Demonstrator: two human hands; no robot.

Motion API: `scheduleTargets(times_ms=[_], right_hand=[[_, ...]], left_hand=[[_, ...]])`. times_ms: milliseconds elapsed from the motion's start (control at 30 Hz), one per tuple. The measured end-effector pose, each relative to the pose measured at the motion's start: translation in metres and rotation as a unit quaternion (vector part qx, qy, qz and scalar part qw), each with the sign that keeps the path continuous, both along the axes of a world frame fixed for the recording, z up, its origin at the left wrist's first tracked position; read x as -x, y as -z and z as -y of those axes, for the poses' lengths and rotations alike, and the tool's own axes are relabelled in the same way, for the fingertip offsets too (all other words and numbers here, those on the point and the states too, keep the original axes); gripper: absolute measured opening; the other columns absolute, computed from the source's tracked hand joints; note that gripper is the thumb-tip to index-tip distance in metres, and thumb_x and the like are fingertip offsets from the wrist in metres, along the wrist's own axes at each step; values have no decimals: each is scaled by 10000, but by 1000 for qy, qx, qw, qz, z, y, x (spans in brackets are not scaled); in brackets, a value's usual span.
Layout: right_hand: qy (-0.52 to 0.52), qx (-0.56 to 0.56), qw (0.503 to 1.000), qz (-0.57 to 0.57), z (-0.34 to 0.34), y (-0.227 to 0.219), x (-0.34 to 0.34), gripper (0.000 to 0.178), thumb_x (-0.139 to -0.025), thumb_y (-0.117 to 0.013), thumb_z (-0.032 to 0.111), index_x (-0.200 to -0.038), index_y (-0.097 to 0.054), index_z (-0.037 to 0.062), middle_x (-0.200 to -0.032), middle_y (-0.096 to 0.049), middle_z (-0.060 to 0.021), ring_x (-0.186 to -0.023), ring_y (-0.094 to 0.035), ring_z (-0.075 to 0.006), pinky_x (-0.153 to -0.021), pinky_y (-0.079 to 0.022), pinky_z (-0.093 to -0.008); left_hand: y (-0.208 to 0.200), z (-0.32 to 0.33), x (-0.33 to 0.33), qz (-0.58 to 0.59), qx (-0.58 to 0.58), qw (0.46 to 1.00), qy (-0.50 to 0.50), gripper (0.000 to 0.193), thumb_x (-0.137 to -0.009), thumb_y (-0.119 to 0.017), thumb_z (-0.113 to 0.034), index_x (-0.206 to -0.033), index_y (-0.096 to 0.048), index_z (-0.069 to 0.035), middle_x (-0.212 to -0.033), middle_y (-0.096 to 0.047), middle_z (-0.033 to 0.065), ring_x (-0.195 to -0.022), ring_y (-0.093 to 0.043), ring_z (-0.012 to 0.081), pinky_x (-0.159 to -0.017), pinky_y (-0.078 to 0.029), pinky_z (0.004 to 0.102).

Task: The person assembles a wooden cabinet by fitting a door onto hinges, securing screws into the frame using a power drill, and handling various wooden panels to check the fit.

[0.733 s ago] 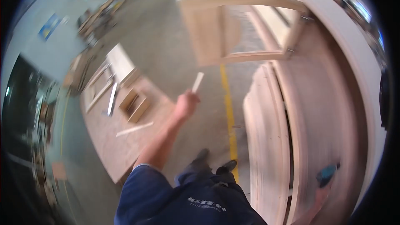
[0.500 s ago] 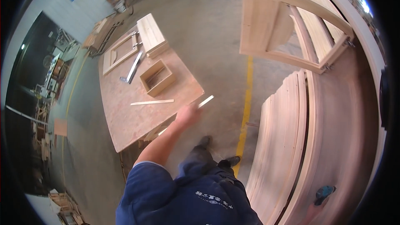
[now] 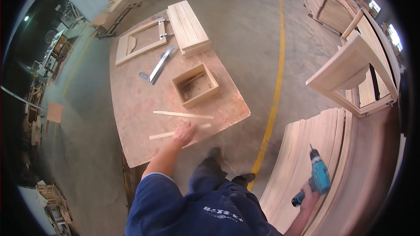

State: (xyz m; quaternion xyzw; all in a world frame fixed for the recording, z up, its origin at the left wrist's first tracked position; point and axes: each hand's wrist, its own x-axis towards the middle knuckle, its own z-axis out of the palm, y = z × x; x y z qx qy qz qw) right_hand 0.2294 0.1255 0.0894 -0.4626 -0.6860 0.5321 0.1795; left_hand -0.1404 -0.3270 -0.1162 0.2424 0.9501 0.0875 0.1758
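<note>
My left hand (image 3: 185,133) is over the near edge of the worktable (image 3: 135,118), its fingers closed around the middle of a thin wooden strip (image 3: 161,135). A second strip (image 3: 183,115) lies just beyond it, roughly alongside. At the lower right, my right hand (image 3: 309,197) grips a teal and black cordless drill (image 3: 320,177) by its handle. The drill's bit points up and away, above a stack of long boards (image 3: 291,161). An open wooden box (image 3: 187,98) with small, thin pieces inside stands beyond the strips.
A try square (image 3: 158,67), a hinged frame (image 3: 142,43) and a board stack (image 3: 188,24) sit on the table's far part. On the right, a frame door (image 3: 339,67) stands up from a long cabinet-like piece (image 3: 367,135). A yellow line (image 3: 276,91) crosses the floor between.
My left hand has brought its strip left and over the table. The drill in my right hand has come up and left from the lower right. The whole view has turned.
</note>
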Motion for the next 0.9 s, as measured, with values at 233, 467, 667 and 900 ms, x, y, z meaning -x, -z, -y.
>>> scheduleTargets(times_ms=[233,467,667,900], right_hand=[[-207,-48,977,-29,82,-5,151,307,-779,-649,-18,-1082,-665,27,-902,-625,10,-784,-585,-96,-726,-491,-273],[-287,14,949,-132,115,-27,243,279,-841,-662,120,-1104,-643,28,-912,-644,-26,-801,-606,-119,-736,-490,-280],[-495,-179,843,-114,141,-3,329,386,-866,-684,58,-1243,-612,18,-1053,-662,-61,-851,-617,-121,-794,-509,-270],[-631,-280,722,35,232,9,464,1024,-736,-833,225,-1581,-269,96,-1187,-651,-194,-989,-681,-375,-833,-555,-458]], left_hand=[[17,55,27,-109,-33,993,36,385,-853,-709,-256,-1192,-601,-108,-1223,-561,136,-1213,-513,332,-1030,-407,486],[-9,99,44,-126,-111,980,-108,467,-881,-693,-279,-1299,-581,-105,-1304,-555,150,-1255,-490,350,-1080,-373,501],[-29,170,130,-226,-109,953,-169,478,-848,-729,-227,-1279,-590,-73,-1292,-587,178,-1154,-560,397,-1006,-423,528],[-16,230,309,-203,-31,956,-209,536,-888,-611,-125,-1410,-528,-34,-1463,-524,214,-1368,-473,380,-1129,-374,505]])
